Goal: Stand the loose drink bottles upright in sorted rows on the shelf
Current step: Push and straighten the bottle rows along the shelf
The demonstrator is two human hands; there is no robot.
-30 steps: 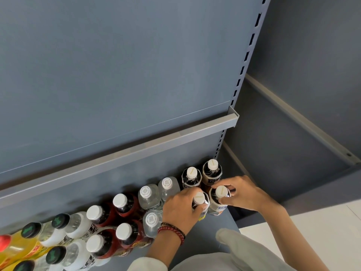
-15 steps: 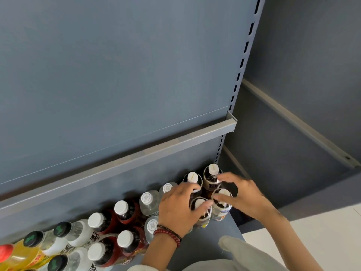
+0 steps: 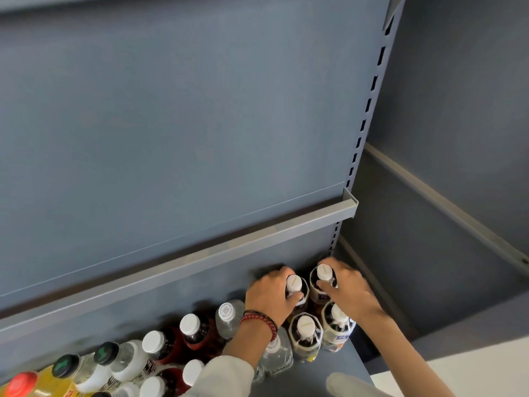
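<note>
Lower right, left hand gripped one dark bottle, right hand its neighbour. Probably squaring that row; next called for a gentle release.

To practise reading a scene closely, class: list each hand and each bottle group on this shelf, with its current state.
Left hand: fingers curled round back-left dark bottle, which is upright and capped.
Right hand: grips back-right dark bottle, which is upright and capped.
Front dark bottles: upright, capped.
Clear bottles: upright, capped.
Red bottles: upright, white caps on.
White bottles: upright, black caps on.
Yellow bottle: red cap on.
</note>
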